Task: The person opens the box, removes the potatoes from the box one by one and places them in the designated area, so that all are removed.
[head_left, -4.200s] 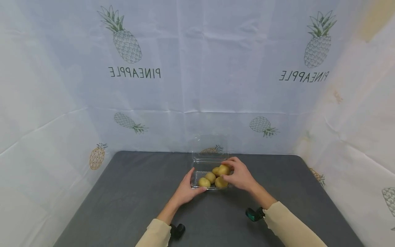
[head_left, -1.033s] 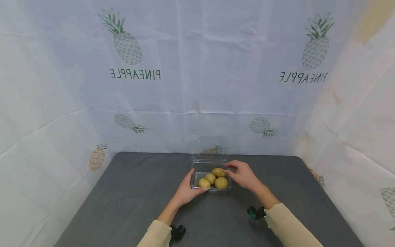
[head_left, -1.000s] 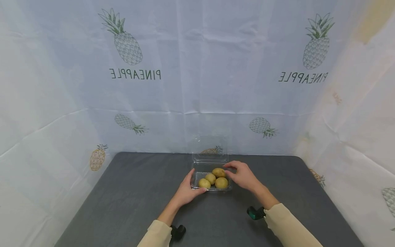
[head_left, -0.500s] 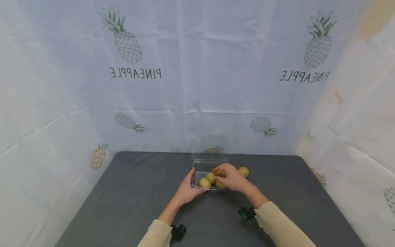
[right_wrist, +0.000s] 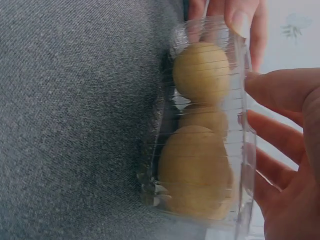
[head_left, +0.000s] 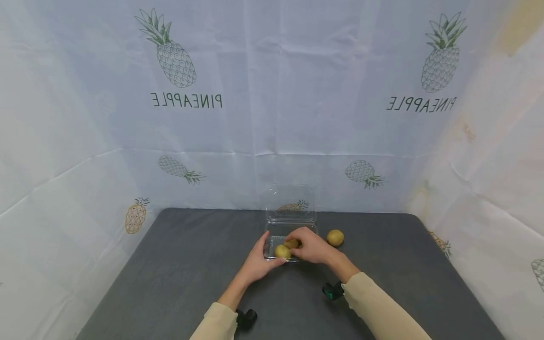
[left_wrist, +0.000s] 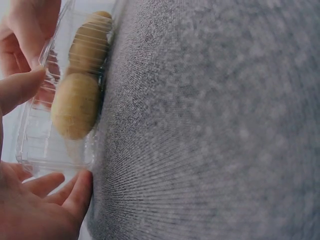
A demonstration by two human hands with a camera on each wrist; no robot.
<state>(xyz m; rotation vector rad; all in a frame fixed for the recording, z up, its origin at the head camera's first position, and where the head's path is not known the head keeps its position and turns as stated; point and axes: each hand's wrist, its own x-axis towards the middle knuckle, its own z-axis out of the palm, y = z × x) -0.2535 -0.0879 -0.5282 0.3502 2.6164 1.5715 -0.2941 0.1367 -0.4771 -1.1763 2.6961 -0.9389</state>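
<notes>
Potatoes (right_wrist: 194, 170) sit in a clear box (head_left: 276, 230) on the dark table (head_left: 178, 283). From far off, I also see a loose potato (head_left: 335, 238) on the table, just right of the box. The lid (head_left: 290, 191) stands up at the back.

My left hand (head_left: 257, 261) holds the box, thumb at the front rim and fingers at the left side. My right hand (head_left: 310, 245) reaches over the box, close to the potatoes; I can't tell if it pinches one.

I guess each potato is hard, a bit heavy, and may roll or slip. I'd hold one round its fat middle. The box looks light and bendy, so I'd hold its corner softly.
</notes>
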